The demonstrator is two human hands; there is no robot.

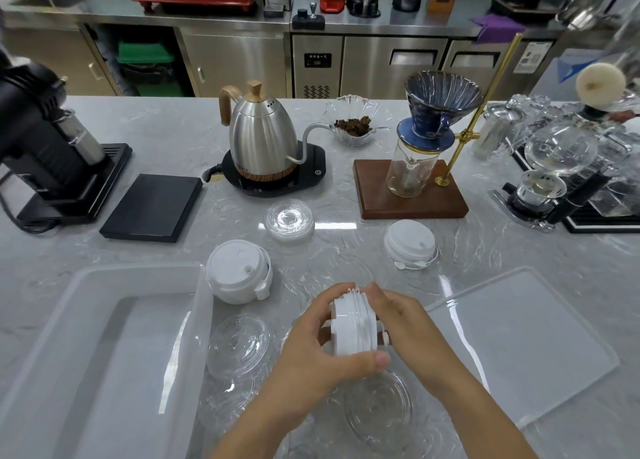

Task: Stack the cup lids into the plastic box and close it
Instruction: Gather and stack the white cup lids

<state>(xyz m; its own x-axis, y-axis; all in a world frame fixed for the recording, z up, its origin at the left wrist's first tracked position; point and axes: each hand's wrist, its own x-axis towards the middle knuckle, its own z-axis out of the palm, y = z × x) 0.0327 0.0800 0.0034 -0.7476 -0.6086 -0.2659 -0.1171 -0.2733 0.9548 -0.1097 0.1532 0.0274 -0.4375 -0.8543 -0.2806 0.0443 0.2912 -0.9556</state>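
Head camera: left hand [311, 348] and right hand [405, 320] grip a white lid stack [353, 323]; plastic box [104, 354] left of them.

Two bare forearms without sleeves; left hand [313, 346] and right hand [401, 315] wear no gloves, rings or watch, nails cut short.

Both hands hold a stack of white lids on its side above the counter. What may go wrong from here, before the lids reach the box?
1. The white lid stack lies sideways, pressed between the left hand and right hand; if the pressure eases, lids may fan out and fall.
2. Clear lids lie loose beside the plastic box and under the hands; a forearm may sweep them aside or press on them.
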